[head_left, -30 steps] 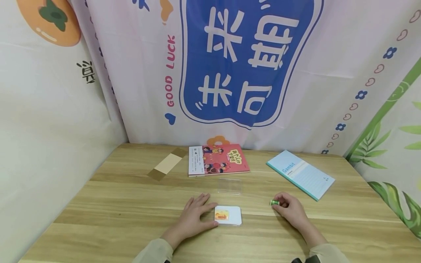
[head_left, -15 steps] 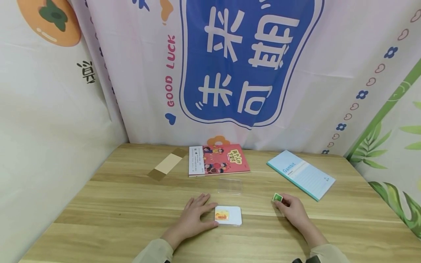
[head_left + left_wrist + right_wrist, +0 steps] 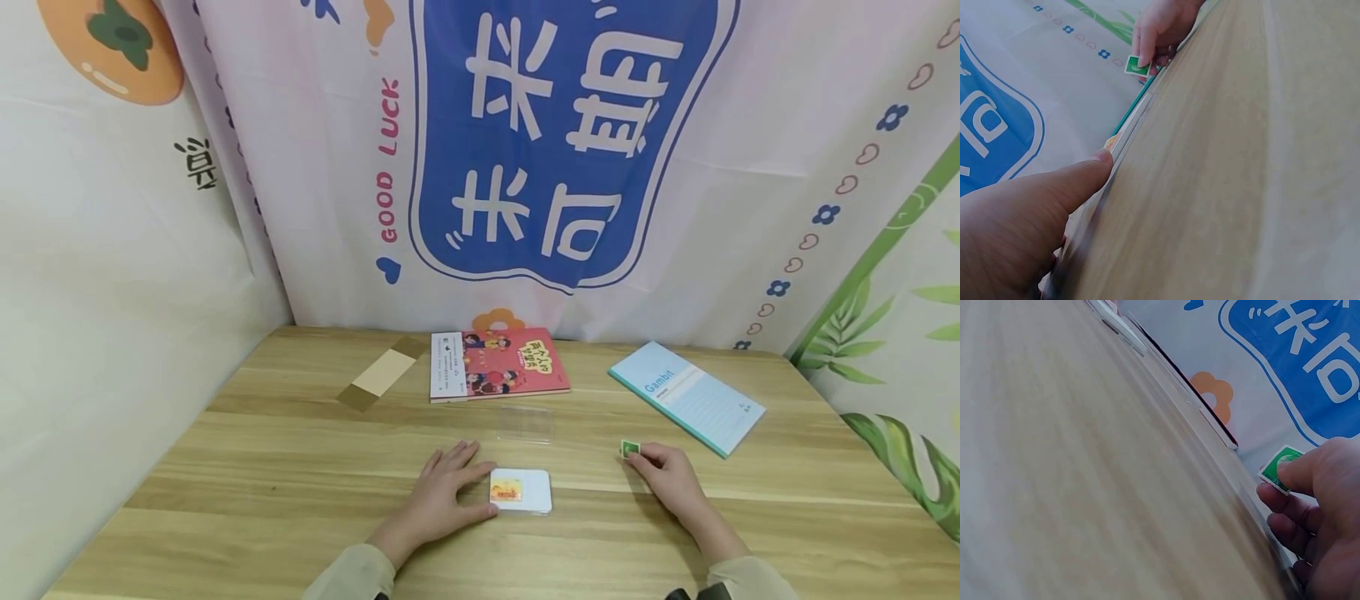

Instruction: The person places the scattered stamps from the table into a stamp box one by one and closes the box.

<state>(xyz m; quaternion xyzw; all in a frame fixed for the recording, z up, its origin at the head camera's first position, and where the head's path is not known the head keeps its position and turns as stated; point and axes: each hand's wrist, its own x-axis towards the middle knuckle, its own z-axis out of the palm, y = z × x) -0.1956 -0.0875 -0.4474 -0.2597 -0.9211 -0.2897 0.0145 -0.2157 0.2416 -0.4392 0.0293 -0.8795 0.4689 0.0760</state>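
My left hand [image 3: 438, 498] lies spread on the table, its index finger and thumb touching the left corners of a white card [image 3: 536, 492] in what looks like a clear holder. A yellow-orange stamp [image 3: 506, 490] lies on the card's left half. In the left wrist view, my thumb [image 3: 1085, 175] meets the card's edge. Right of the card, just above the table, my right hand [image 3: 667, 479] pinches a small green stamp [image 3: 630, 449] between thumb and finger. The right wrist view shows the green stamp's [image 3: 1286, 456] white perforated border, partly covered by the thumb.
A thin clear plastic piece [image 3: 524, 424] lies behind the card. Farther back are a red picture book [image 3: 502, 364], a strip of brown tape with a beige centre [image 3: 384, 372], and a light blue notebook [image 3: 686, 398]. Printed cloth [image 3: 337, 167] hangs behind the table.
The green stamp in my right hand has turned from lying nearly edge-on to showing its green face. My left hand and the card stay in place.
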